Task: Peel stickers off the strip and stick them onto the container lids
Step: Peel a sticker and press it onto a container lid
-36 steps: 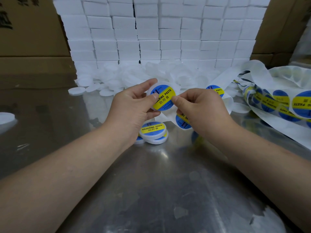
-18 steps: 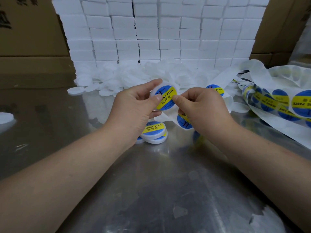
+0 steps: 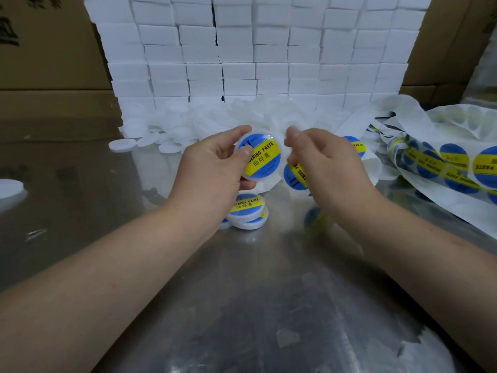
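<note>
My left hand [image 3: 212, 170] grips a round white lid [image 3: 262, 157] that bears a blue and yellow "SOLDERING PASTE" sticker, thumb pressed on the sticker's left side. My right hand [image 3: 325, 162] is just right of the lid and clear of it, fingers curled and blurred; the white sticker strip [image 3: 295, 176] runs under its palm, and I cannot tell whether the hand pinches it. The strip winds off to the right [image 3: 443, 162] with several more stickers. A short stack of labelled lids [image 3: 248, 210] lies on the table below my left hand.
A heap of plain white lids [image 3: 188, 125] lies at the back of the shiny metal table [image 3: 255, 305], before a wall of stacked white boxes [image 3: 255, 49]. Cardboard cartons [image 3: 48, 49] flank both sides. One stray white lid [image 3: 10, 187] sits at the far left.
My right hand's fingertips have lifted off the sticker and drawn slightly right. The labelled lid stays in my left hand, its sticker now fully showing.
</note>
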Demonstrator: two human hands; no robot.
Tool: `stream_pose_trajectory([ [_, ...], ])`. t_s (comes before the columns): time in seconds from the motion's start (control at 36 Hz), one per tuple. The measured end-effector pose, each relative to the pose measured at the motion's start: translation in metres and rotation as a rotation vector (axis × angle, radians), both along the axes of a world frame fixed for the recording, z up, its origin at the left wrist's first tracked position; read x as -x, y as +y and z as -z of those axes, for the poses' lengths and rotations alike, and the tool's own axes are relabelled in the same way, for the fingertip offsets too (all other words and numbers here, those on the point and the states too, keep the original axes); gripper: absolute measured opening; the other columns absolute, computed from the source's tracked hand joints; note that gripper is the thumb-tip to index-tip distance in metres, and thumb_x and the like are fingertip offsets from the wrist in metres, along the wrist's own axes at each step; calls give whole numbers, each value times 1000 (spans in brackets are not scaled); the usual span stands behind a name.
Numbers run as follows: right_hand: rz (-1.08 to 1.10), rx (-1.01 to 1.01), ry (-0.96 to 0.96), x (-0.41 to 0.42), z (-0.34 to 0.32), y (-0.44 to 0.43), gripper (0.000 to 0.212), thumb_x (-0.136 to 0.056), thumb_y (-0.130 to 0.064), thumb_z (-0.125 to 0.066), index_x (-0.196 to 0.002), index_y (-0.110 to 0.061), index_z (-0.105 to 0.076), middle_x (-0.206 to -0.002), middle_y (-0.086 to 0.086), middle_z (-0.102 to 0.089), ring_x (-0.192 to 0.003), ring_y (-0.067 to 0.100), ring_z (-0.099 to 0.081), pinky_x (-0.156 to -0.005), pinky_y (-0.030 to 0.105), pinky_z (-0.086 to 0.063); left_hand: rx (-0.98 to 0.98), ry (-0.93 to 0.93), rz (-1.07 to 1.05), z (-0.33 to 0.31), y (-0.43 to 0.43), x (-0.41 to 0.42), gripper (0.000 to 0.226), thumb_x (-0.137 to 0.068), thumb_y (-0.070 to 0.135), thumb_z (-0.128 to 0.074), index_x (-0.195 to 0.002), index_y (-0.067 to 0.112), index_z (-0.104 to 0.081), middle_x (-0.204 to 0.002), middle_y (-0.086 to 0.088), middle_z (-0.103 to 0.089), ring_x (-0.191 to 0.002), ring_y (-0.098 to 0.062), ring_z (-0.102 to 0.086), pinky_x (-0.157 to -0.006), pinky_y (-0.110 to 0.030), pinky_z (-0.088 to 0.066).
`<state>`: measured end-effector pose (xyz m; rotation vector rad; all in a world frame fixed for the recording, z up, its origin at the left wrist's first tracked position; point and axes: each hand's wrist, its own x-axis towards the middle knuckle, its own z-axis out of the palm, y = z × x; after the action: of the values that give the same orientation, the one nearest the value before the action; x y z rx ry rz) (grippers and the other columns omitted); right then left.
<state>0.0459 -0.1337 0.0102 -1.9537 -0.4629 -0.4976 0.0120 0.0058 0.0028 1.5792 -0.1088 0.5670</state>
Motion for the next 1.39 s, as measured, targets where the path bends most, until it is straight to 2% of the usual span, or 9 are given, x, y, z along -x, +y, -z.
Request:
stream_pose_trajectory([
  [0.33, 13, 111, -60, -3, 7, 4, 30, -85, -40, -57, -60, -25, -53, -47, -16, -49, -52, 0, -44, -54, 25, -36, -110, -24, -83, -3, -1, -2, 25, -91, 16, -55, -94, 40, -60, -86, 13, -66, -56, -3, -61, -57, -19, -55],
  [0.47, 116, -123, -26, -6, -3, -4, 21, -90, -17, -45, -101, -12, -63, -90, -2, -59, -83, 10, -53, -85, 44, -49, -128, 13, -353, -3, 21, -13, 22, -90, 20, -47, -88, 30, -67, -84, 19, -66, -68, 10, -58, -63, -3, -42],
  [0.75, 220, -65, -302, -6, -2, -8, 55, -77, 11, -44, -128, -10, -45, -133, 2, -36, -104, -14, -28, -92, -2, -25, -339, 387, -235, 12, 32, -25, 34, -89, 12, -48, -61, 25, -63, -70, 9, -62, -71, -12, -55, -64, -24, -43],
  [0.81, 234, -110, -315, -7, -4, -8, 55, -79, 9, -45, -130, -8, -41, -138, 6, -31, -117, 0, -35, -101, 12, -30, -373, 401, -206, 13, 32, -25, 30, -89, 15, -51, -65, 25, -65, -75, 11, -60, -71, -9, -52, -62, -22, -40],
  [0.86, 235, -156, -249, -8, -5, -8, 56, -81, 4, -47, -133, -12, -36, -133, 0, -28, -114, 16, -49, -98, 26, -39, -392, 399, -210, 13, 33, -26, 17, -89, 19, -53, -81, 23, -68, -86, 6, -59, -78, -12, -50, -66, -24, -39],
  [0.97, 254, -163, -146, -14, -3, -10, 55, -85, -7, -53, -134, -19, -33, -120, -12, -27, -70, -7, -51, -67, 13, -38, -451, 374, -284, 14, 40, -29, 14, -89, 21, -45, -86, 27, -57, -89, -3, -52, -78, -19, -44, -71, -28, -34],
  [1.11, 181, -67, -59, -21, 4, -9, 46, -85, -14, -58, -127, -19, -40, -88, -13, -45, -63, -4, -48, -53, 6, -38, -624, 491, -319, 13, 44, -34, 42, -97, 18, -26, -129, 23, -52, -143, -6, -40, -127, -24, -38, -103, -33, -34],
  [1.28, 191, -50, -96, -21, 6, -10, 38, -84, -19, -62, -118, -19, -46, -82, -12, -41, -64, -1, -45, -59, 15, -32, -524, 572, -236, 17, 44, -33, 38, -96, 32, -19, -98, 39, -57, -119, -3, -53, -123, -25, -40, -114, -41, -15],
  [1.39, 154, 0, -104, -21, 8, -9, 26, -84, -15, -61, -104, -22, -47, -66, -10, -41, -63, 3, -43, -55, 13, -33, -736, 597, -295, 18, 47, -36, 44, -97, 24, -18, -112, 27, -59, -130, -6, -51, -122, -30, -40, -112, -44, -16],
])
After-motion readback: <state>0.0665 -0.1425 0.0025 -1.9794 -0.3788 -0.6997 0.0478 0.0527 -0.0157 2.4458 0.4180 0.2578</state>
